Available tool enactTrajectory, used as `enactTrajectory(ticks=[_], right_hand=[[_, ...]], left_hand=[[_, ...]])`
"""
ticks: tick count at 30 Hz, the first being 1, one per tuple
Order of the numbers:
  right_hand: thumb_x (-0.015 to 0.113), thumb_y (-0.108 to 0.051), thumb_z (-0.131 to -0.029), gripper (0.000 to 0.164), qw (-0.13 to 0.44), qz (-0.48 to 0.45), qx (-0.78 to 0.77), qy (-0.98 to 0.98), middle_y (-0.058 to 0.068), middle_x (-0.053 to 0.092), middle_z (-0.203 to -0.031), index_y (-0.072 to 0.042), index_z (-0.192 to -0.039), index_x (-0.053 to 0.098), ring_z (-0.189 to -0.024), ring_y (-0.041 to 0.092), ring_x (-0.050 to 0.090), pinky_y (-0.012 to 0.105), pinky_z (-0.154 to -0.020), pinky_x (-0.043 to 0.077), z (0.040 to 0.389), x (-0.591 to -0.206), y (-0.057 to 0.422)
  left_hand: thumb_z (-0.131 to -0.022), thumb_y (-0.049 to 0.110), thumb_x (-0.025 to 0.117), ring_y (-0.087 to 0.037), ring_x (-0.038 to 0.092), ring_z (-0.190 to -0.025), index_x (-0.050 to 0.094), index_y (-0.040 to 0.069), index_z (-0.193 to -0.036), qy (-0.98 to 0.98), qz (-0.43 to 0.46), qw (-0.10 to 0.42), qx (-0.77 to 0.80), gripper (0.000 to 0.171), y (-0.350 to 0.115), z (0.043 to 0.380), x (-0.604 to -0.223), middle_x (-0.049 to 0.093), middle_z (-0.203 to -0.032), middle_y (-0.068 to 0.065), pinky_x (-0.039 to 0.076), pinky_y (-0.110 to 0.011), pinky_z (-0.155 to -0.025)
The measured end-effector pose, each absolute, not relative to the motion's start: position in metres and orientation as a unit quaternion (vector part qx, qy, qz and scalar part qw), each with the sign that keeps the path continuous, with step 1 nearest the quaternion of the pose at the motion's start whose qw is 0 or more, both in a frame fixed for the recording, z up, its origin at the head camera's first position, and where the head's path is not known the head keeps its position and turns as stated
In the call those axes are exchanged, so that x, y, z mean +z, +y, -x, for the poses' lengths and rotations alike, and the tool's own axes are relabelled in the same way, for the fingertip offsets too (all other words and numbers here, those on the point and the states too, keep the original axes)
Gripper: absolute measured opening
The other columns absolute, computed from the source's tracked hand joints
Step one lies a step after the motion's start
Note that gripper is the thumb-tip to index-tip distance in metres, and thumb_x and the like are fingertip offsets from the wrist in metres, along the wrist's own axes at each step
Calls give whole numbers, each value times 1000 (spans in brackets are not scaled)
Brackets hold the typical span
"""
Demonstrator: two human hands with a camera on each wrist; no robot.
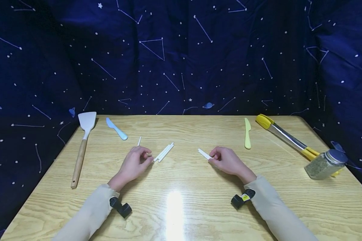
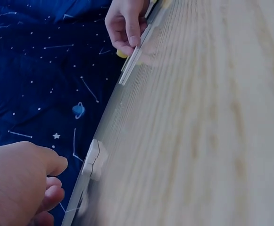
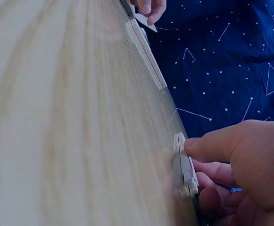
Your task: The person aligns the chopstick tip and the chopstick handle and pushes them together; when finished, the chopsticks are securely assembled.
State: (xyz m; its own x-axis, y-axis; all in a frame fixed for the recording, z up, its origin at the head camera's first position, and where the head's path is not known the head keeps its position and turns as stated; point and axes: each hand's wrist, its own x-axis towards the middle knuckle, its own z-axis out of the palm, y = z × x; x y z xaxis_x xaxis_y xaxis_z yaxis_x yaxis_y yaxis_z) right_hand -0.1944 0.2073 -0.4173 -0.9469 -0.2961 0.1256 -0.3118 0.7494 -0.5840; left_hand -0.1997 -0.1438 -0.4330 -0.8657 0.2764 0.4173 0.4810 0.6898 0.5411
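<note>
Thin white sticks (image 1: 165, 152) lie together on the table between the two hands, slanting away to the right. My left hand (image 1: 135, 162) is just left of them, fingers loosely bent and a gap between thumb and forefinger. Beyond its knuckles another white stick (image 1: 139, 141) shows, its near end hidden by the hand. Farther right, my right hand (image 1: 227, 160) pinches a second small bunch of white sticks (image 1: 203, 153) by its right end, low at the tabletop. In the right wrist view the thumb rests against this bunch (image 3: 183, 162), with the other fingers behind it.
A white spatula with a wooden handle (image 1: 79, 160) and a blue knife (image 1: 117, 129) lie at the left. On the right are a yellow knife (image 1: 247, 134), yellow-tipped tongs (image 1: 286, 135) and a tilted glass jar (image 1: 324, 164) by the tongs' handles. A dark starry cloth (image 1: 181, 60) hangs behind the table.
</note>
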Motion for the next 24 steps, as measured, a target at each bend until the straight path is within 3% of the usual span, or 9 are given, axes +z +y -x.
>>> enactTrajectory(ticks=[7,13,24], right_hand=[[71,-10,-83,14,4,-148,323,-935,1,57,-74,0,-92,64,-65,11,48,22,-60,38,194,-416,205],[71,-9,-83,15,3,-137,326,-936,2,56,-74,0,-93,65,-65,12,47,22,-60,38,194,-417,205],[71,-10,-83,14,9,-126,321,-939,3,59,-77,-1,-92,65,-68,12,49,24,-63,39,194,-417,202]], left_hand=[[-78,17,79,-18,49,-75,70,3,-89,-909,213,160,-319,20,-138,200,-432,63,-78,-3,38,-31,-69],[-75,31,81,-19,46,-77,72,8,-87,-938,163,142,-270,28,-131,197,-430,60,-78,-1,31,-35,-70],[-73,20,81,-18,46,-70,66,13,-66,-936,146,147,-286,18,-124,198,-433,55,-66,1,29,-36,-69]])
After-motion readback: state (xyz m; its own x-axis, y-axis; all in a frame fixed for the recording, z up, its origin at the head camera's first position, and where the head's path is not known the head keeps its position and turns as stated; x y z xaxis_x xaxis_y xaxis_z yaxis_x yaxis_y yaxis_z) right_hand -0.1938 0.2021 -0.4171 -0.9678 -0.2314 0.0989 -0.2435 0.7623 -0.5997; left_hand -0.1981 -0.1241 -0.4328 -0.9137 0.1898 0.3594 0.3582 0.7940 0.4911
